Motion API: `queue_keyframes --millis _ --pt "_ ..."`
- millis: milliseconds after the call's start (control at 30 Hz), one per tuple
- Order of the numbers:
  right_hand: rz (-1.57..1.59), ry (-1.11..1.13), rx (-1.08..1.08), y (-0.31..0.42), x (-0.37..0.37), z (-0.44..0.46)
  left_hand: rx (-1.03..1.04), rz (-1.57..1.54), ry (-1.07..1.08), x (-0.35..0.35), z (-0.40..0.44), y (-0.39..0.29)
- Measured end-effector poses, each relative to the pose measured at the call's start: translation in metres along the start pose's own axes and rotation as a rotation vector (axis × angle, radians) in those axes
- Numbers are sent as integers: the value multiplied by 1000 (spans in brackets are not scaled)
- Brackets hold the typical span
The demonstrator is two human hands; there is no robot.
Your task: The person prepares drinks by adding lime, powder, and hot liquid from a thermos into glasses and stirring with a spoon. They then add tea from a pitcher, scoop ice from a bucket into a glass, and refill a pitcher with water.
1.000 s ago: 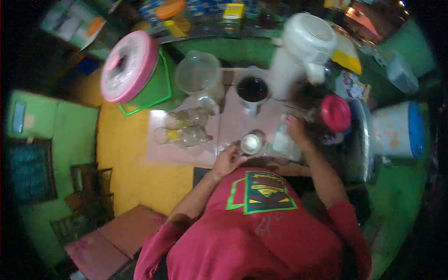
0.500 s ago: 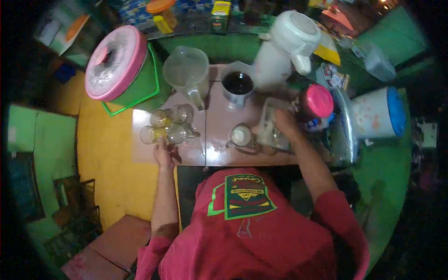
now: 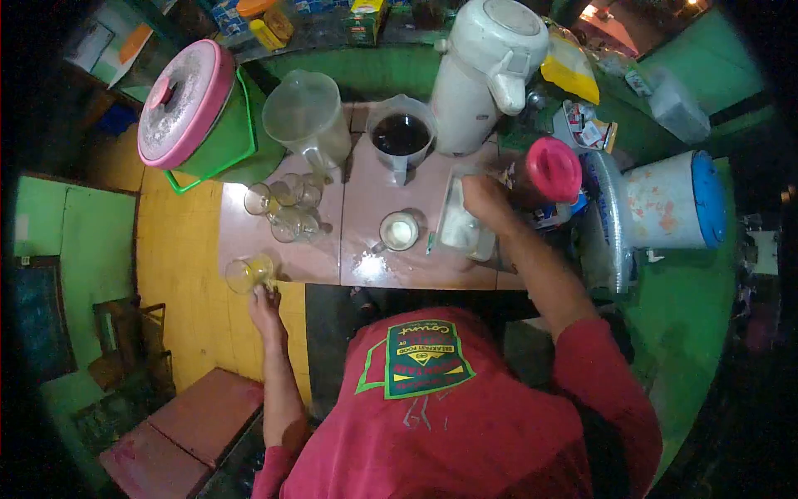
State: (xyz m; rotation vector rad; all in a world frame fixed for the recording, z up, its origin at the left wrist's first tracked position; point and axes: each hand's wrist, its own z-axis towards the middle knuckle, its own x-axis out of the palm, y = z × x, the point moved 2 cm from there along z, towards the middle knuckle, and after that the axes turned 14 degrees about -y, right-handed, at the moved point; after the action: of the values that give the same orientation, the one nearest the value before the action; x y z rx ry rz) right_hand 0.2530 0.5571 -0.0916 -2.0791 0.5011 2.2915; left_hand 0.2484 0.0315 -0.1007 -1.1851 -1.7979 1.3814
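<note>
At the table's front left corner, my left hand (image 3: 266,306) is closed round the handle of a clear glass mug (image 3: 249,273), lifted off the tabletop. My right hand (image 3: 485,200) reaches down into a clear plastic container (image 3: 475,248) with white contents; its fingers are curled, and what they grip is hidden. Between my hands stands a glass mug with something white in it (image 3: 399,231). Several more glass mugs (image 3: 293,224) cluster at the left of the table.
Behind stand a clear pitcher (image 3: 303,112), a jug of dark liquid (image 3: 401,137) and a white pump flask (image 3: 474,91). A green bucket with a pink lid (image 3: 187,104) is at the left. Right are a pink-lidded jar (image 3: 554,170) and a blue-lidded tub (image 3: 669,200).
My left hand has taken one glass mug away from the cluster, toward me and to the left. My right hand stays at the plastic container; the head view has shifted slightly.
</note>
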Motion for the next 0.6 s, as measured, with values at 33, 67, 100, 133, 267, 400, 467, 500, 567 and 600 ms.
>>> queue_keyframes --millis 33,67,100,133,267,400,467,500,567,600 --pt "-73 99 -37 -3 6 0 25 65 31 -14 -21 3" --pt "-92 132 -49 -5 19 -1 4 120 60 -36 -34 25" --pt "-84 136 -58 -2 18 -1 -17 171 88 -52 -42 45" --pt "-58 199 -41 4 11 -2 -53 209 52 -43 -70 35" --pt "63 245 177 -5 29 4 -253 301 118 -12 -166 28" --pt "157 162 375 -19 65 10 -210 394 345 3 -193 55" --pt "244 149 347 -21 63 9 -180 551 517 31 -196 51" --pt "328 137 325 -21 59 8 -172 549 519 43 -199 51" --pt "327 102 281 -22 55 3 9 596 626 68 -202 47" --pt "321 76 233 -21 47 3 4 621 702 82 -203 36"
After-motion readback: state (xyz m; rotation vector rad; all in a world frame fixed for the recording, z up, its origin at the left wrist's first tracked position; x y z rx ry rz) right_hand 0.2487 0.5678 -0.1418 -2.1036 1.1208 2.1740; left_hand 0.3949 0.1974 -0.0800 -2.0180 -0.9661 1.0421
